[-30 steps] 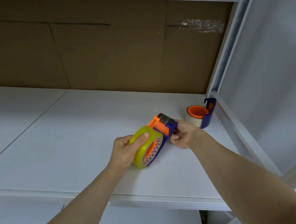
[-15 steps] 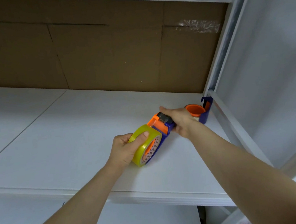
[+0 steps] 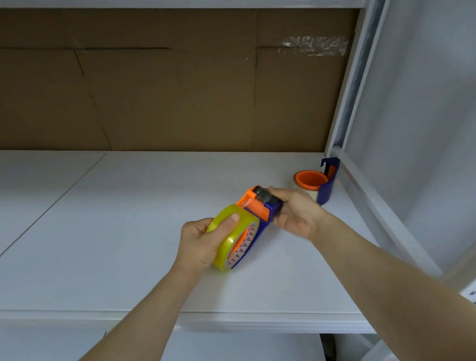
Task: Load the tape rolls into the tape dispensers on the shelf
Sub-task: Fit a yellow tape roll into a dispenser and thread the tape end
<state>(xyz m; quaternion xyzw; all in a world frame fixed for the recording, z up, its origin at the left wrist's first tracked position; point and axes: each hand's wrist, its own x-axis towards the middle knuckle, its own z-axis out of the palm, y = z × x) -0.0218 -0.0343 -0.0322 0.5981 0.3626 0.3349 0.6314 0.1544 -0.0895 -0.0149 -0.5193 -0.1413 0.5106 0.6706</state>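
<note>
A yellow-green tape roll (image 3: 233,233) sits on the orange hub of a blue and orange tape dispenser (image 3: 256,210) lying on the white shelf (image 3: 118,222). My left hand (image 3: 205,242) grips the roll, thumb across its top. My right hand (image 3: 295,211) holds the dispenser's cutter end, fingers curled round it. A second blue dispenser (image 3: 326,184) with an orange hub and a pale tape roll stands behind my right hand by the shelf's right post.
Brown cardboard (image 3: 163,94) lines the back of the shelf. A white metal post and side rail (image 3: 380,200) bound the right side. The shelf's front edge (image 3: 245,320) runs below my forearms, with another shelf level beneath.
My right hand slid from over the dispenser's top to grip its cutter end. The left hand and roll stayed put.
</note>
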